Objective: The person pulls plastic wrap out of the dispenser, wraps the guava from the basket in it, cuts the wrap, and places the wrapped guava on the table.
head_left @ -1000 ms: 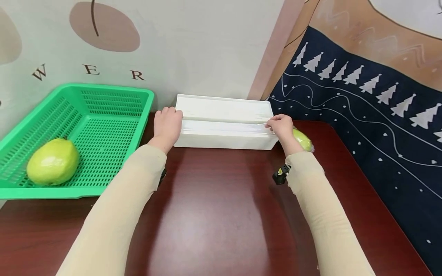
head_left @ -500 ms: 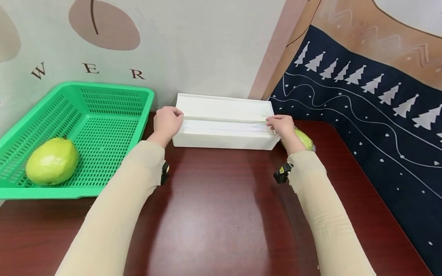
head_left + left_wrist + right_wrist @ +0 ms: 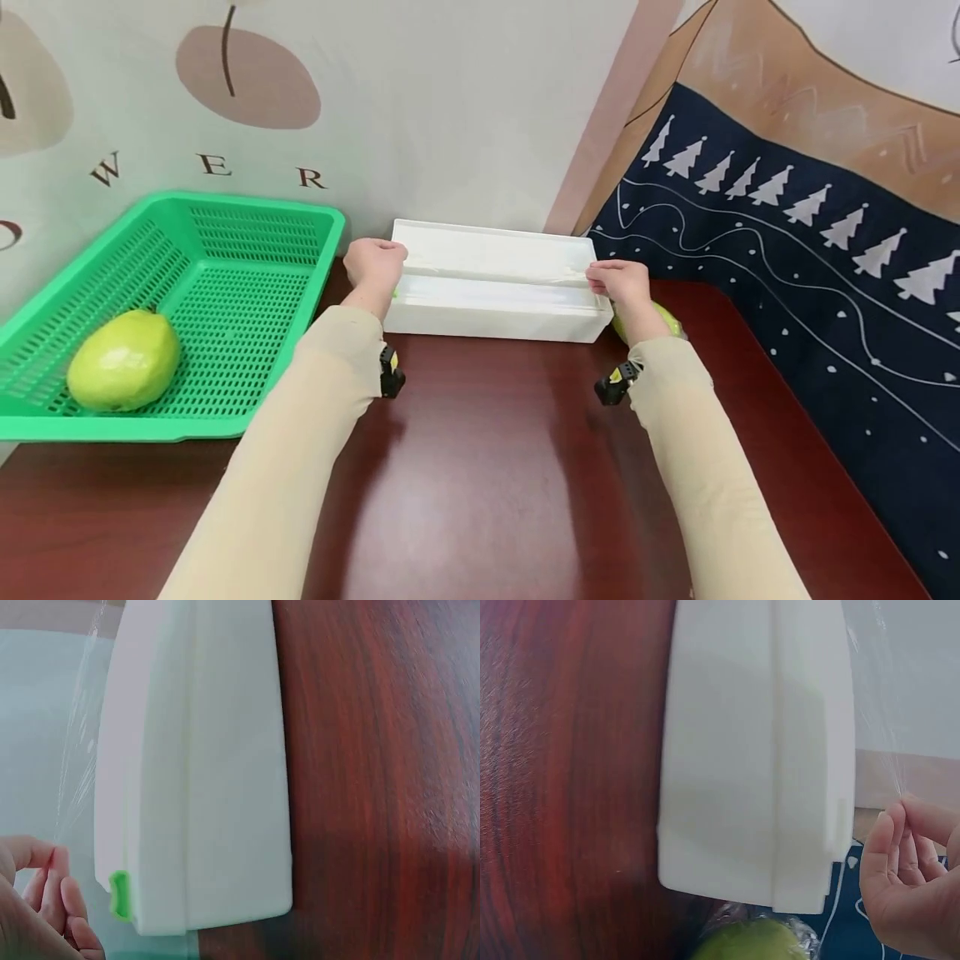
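Note:
A long white cling film dispenser (image 3: 498, 321) lies on the table with its lid (image 3: 495, 250) raised at the back. My left hand (image 3: 375, 265) is by its left end, thumb and forefinger pinching a corner of the clear cling film (image 3: 79, 750). At the other end, my right hand (image 3: 622, 283) pinches the opposite corner of the film. In both wrist views the film runs taut and gathered from the fingertips, above the dispenser. A green slider (image 3: 120, 896) shows at the dispenser's left end. Partly behind my right hand sits a yellow-green fruit (image 3: 754, 941) wrapped in clear film.
To the left stands a green plastic basket (image 3: 247, 312) with another shiny yellow-green fruit (image 3: 123, 360) in it. The dark red table (image 3: 480, 467) meets a pale printed wall behind and a navy tree-patterned cloth (image 3: 750, 242) on the right.
My left hand has shifted from resting at the dispenser's left end to pinching the film there, its wrist turned. My right hand keeps its pinch. The head view has tilted up slightly.

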`<state>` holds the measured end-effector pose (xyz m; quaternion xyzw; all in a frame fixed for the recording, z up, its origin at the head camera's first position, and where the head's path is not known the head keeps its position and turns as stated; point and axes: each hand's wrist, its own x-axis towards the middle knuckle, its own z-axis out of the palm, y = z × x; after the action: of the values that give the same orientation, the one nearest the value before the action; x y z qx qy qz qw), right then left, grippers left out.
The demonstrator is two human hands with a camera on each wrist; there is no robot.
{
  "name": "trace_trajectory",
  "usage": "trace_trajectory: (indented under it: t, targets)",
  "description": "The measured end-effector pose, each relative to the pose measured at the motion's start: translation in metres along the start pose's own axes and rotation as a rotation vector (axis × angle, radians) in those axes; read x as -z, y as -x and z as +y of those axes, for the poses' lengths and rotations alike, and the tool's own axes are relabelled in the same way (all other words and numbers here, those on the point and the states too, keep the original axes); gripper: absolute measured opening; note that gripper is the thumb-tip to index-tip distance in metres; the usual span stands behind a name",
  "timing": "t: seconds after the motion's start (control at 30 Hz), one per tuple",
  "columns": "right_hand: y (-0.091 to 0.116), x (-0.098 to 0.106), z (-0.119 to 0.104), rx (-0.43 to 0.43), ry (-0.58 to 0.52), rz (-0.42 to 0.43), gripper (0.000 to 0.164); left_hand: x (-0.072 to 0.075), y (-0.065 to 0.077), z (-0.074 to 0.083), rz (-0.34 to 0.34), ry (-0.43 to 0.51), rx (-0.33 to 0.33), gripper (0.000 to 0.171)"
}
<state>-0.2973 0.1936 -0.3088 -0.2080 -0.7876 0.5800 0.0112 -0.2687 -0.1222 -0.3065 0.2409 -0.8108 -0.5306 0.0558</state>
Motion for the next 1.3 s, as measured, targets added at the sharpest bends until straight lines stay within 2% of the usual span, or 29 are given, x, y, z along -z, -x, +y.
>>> trace_trajectory:
  t: [0.13, 0.23, 0.37, 0.5, 0.73, 0.93, 1.1, 1.3]
  targets:
    - [0.004, 0.005, -0.004, -0.024, -0.085, -0.003, 0.025, 0.002, 0.003, 0.003, 0.011, 0.120, 0.039, 0.028]
    - [0.006, 0.009, -0.006, -0.027, -0.103, -0.004, 0.025, 0.006, 0.006, 0.006, 0.007, 0.196, 0.060, 0.029]
    - [0.010, 0.014, -0.010, -0.018, -0.133, -0.007, 0.022, 0.011, 0.009, 0.012, 0.000, 0.252, 0.063, 0.030]
    - [0.014, 0.020, -0.013, 0.006, -0.189, -0.012, 0.006, 0.014, 0.011, 0.018, -0.002, 0.289, 0.062, 0.031]
    - [0.023, 0.033, -0.022, 0.055, -0.253, -0.049, 0.021, 0.018, 0.017, 0.028, -0.005, 0.375, 0.079, 0.030]
    - [0.031, 0.041, -0.031, 0.105, -0.272, -0.028, 0.022, 0.024, 0.024, 0.039, 0.004, 0.456, 0.071, 0.031]
    - [0.040, 0.045, -0.041, 0.154, -0.298, -0.017, 0.021, 0.034, 0.030, 0.047, 0.006, 0.596, 0.070, 0.009]
    - [0.052, 0.052, -0.052, 0.200, -0.328, -0.009, 0.022, 0.044, 0.037, 0.055, -0.032, 0.678, 0.047, 0.014]
